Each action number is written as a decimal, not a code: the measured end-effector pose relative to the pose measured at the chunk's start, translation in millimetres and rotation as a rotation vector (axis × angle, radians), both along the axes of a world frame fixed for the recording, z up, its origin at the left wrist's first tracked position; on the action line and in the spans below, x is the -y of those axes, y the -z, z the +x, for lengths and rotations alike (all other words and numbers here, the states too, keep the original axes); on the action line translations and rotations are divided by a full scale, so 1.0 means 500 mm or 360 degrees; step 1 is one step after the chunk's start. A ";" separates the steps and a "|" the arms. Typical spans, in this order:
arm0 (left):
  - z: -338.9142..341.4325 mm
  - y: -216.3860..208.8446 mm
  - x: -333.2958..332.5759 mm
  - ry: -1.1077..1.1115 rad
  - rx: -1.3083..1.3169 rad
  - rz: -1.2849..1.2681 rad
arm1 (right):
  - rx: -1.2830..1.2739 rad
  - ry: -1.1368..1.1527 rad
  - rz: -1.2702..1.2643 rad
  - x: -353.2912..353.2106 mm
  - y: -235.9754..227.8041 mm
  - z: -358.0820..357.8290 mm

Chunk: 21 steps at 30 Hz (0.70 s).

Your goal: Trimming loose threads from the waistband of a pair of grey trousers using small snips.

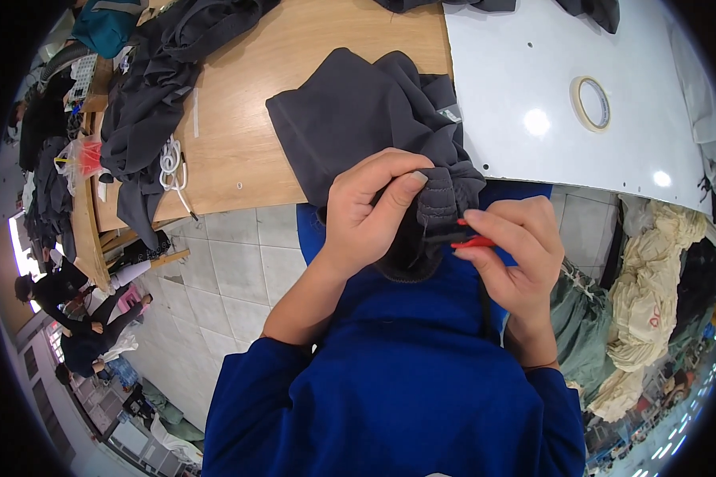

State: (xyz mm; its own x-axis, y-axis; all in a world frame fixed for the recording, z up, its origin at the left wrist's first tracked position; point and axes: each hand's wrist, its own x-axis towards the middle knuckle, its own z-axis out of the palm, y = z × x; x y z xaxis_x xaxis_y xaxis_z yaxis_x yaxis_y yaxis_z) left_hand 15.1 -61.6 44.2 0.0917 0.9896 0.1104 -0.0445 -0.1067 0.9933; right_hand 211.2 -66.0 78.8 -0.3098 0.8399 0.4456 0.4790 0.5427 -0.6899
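Note:
A dark grey garment [342, 111] lies over the near edge of the wooden table, its gathered, stitched elastic band [437, 199] drawn toward me. My left hand [374, 203] pinches that band between thumb and fingers. In my right hand [517, 242], thumb and fingers close on small red-handled snips [473, 242], held right beside the band's edge. Two red arms of the tool show; its tip is dark and hard to make out against the cloth. A small pale label [450, 114] shows on the garment's right side.
The wooden table [239, 95] meets a white board [517, 79] bearing a roll of tape [590, 104]. More dark garments [147, 111] and a coiled white cord [171, 167] lie at left. Cream cloth bundles [648, 286] stand at right. People [79, 318] are far left.

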 end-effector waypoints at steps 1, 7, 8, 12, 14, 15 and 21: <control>-0.001 0.000 -0.001 0.0000 0.0000 0.0001 | -0.0004 -0.0061 -0.0015 0.001 -0.002 0.001; -0.001 0.000 0.000 0.0006 0.0002 0.0013 | -0.0067 0.0179 -0.0085 0.003 -0.002 0.005; 0.001 -0.001 0.000 -0.0002 -0.0001 0.0029 | -0.0068 0.0180 -0.0085 0.004 -0.001 0.006; 0.003 -0.003 -0.003 -0.0007 -0.0014 0.0054 | -0.0001 0.0129 -0.0050 0.006 0.005 0.006; 0.006 -0.008 -0.003 -0.0011 0.0000 0.0019 | 0.0012 0.0120 -0.0027 0.006 0.006 0.006; 0.006 -0.009 -0.003 -0.0015 0.0016 -0.0016 | 0.0008 0.0120 -0.0030 0.006 0.006 0.006; 0.007 -0.007 -0.002 0.0011 0.0031 -0.0021 | 0.0014 0.0132 -0.0024 0.004 0.006 0.007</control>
State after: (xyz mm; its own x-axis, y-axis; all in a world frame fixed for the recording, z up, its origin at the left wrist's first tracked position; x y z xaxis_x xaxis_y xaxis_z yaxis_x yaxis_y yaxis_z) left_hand 18.6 -60.4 47.5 0.0962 0.9904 0.0993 -0.0648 -0.0933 0.9935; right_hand 214.5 -68.0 75.6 -0.2425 0.8695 0.4302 0.5278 0.4904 -0.6936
